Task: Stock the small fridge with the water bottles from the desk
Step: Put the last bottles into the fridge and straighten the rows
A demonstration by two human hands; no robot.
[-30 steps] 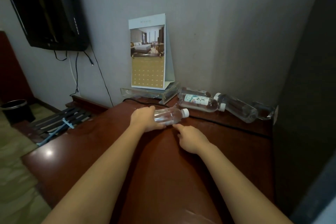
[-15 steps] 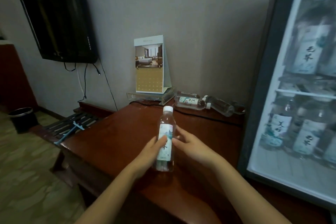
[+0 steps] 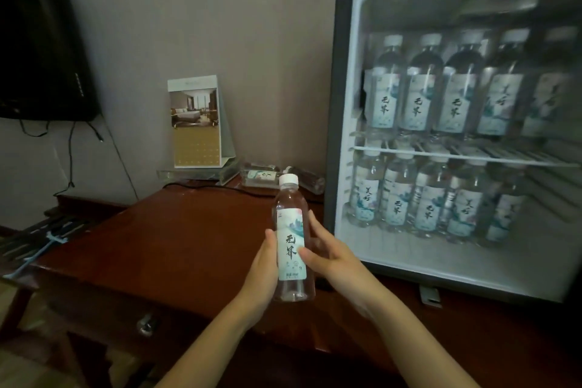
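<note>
Left hand (image 3: pixel 261 268) and right hand (image 3: pixel 333 258) grip upright bottle (image 3: pixel 291 239) above desk (image 3: pixel 173 246). Fridge (image 3: pixel 333 104) just right, glass door seemingly closed, shelves packed. Spare bottles (image 3: pixel 261 175) lie behind, near calendar (image 3: pixel 196 123).

Fridge (image 3: pixel 331 110) cut off by right edge; bottles toward its right side blurred, labels unreadable there. Left hand (image 3: pixel 261 271) fingers hidden behind held bottle (image 3: pixel 291 249); right hand (image 3: pixel 337 261) fingertips partly hidden behind it too. Small print at bottom of its label too small to read. Lying bottles (image 3: pixel 261 176) at back of bench (image 3: pixel 176 239) partly covered by held bottle's cap; count unclear. TV (image 3: pixel 41 50) cut by left edge. Calendar (image 3: pixel 196 123) grid too small to read. Both forearms run off bottom edge.
</note>
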